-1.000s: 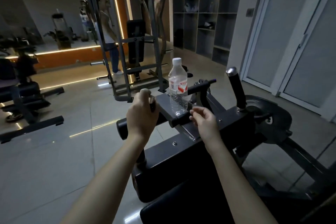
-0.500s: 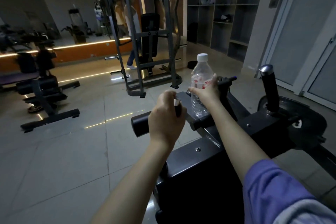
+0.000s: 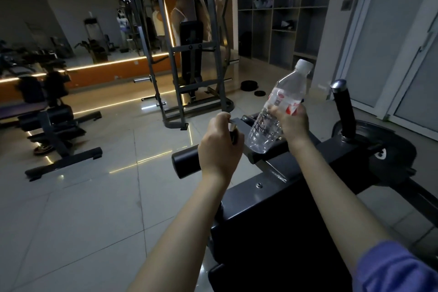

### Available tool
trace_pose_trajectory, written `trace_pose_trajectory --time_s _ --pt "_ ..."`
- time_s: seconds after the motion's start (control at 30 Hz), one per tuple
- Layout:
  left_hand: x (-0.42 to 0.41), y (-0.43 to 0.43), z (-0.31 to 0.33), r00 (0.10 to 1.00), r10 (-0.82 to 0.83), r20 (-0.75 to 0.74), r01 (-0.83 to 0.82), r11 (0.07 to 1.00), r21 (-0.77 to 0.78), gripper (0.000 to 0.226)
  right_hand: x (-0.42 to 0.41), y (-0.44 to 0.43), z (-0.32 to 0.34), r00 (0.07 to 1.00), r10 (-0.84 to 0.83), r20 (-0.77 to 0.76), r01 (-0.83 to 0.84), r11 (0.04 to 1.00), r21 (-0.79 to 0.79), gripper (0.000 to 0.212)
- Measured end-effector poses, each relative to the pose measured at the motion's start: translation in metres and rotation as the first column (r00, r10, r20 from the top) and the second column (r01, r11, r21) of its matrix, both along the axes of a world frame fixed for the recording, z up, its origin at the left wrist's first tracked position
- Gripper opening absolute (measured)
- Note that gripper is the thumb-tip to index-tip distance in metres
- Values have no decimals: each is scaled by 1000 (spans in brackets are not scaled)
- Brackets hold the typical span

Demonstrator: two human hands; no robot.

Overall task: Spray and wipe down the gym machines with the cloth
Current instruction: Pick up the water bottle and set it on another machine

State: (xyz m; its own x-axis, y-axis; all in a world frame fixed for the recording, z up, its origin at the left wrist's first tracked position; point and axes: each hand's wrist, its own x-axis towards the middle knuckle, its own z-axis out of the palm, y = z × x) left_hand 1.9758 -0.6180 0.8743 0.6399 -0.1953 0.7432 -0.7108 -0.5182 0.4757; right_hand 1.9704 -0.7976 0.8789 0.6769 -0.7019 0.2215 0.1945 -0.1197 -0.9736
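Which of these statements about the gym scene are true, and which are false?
1. The right hand holds the bottle. True.
2. The bottle stands upright. False: it is tilted, with its top leaning to the right.
3. The bottle's cap is off. False: the white cap is on.
4. The left hand grips the machine's black bar. True.

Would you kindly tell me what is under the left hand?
The left hand holds a black padded bar of the machine. Whether a cloth lies inside its grip cannot be seen; the hand covers it.
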Motion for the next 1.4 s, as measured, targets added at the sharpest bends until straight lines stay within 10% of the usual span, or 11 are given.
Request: trace_pose_trajectory --time_s 0.43,0.63,0.87,1.2,1.4 --pt "-21 8 19 988 25 -152 -5 991 132 25 -154 46 -44 996 -84 15 81 987 140 19" --pt "-44 24 12 895 -150 -420 169 986 8 77 -211 78 -63 985 -167 -39 171 961 218 49" --pt "-96 72 -37 902 -166 -398 233 964 125 43 -278 153 -89 941 -335 -50 333 891 308 51" --pt "-271 162 -178 216 -340 -915 610 779 -146 21 -432 302 -151 743 -640 -196 657 641 397 45" --pt "-370 164 -209 91 -258 -962 824 562 -73 17 -551 330 -174 477 -843 -248 851 372 372 39"
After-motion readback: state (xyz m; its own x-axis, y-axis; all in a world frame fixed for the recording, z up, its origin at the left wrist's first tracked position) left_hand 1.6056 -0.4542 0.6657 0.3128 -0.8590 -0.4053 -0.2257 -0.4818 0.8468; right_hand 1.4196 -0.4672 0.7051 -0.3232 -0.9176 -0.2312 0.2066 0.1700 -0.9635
